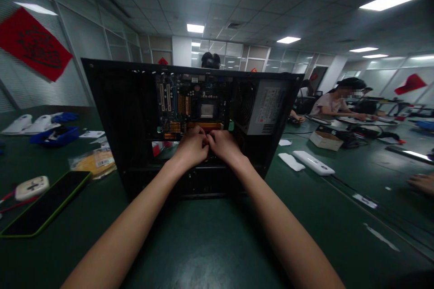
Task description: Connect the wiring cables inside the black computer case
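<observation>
A black computer case (111, 113) stands upright on the table with its open side facing me. Inside it a motherboard (174, 122) carries a bare square chip (207, 110) and orange memory slots (213, 125). My left hand (193, 146) and my right hand (224, 145) meet just below those slots, at the board's lower edge. Both have bent, closed fingers with the fingertips close together. Whatever they grip is hidden behind the fingers. A silver power supply (267, 106) is fixed inside the case at the upper right.
Left on the green table (210, 244) lie a phone (47, 203), a plastic-wrapped yellow packet (96, 163) and a blue tray (56, 136). To the right are a white power bank (313, 162) and a small box (325, 140). Other people (334, 99) sit further back.
</observation>
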Motion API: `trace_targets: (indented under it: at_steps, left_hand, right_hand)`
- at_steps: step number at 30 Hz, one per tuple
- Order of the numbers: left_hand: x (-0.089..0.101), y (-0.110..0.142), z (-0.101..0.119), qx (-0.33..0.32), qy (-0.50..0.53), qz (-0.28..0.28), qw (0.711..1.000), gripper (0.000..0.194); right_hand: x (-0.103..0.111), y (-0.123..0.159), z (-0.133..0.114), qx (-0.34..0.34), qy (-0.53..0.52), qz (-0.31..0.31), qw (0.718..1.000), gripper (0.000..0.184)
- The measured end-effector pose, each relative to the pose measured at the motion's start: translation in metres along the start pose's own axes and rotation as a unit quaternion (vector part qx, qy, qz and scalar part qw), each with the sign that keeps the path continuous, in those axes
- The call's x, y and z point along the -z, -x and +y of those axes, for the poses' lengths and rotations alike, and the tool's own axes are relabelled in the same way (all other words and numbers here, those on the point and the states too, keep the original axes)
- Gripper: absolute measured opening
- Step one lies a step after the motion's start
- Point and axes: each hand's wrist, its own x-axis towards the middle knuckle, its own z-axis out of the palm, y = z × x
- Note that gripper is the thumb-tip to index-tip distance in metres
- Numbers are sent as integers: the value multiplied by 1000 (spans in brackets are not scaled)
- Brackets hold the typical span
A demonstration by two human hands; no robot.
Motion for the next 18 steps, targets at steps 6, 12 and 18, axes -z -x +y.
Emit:
trace_targets:
  at_steps: [6,12,18]
  left_hand:
    - [2,0,3,20,23,-25,999,21]
    - [-2,3,-3,54,24,-80,995,22]
    - [-8,3,-9,91,53,-162,981,28]
  right_hand:
    - [-2,-1,3,4,-9,-43,999,37]
    - [-10,-3,7,68,1,-296,953,28]
    - [-6,-3,8,54,50,-445,893,31]
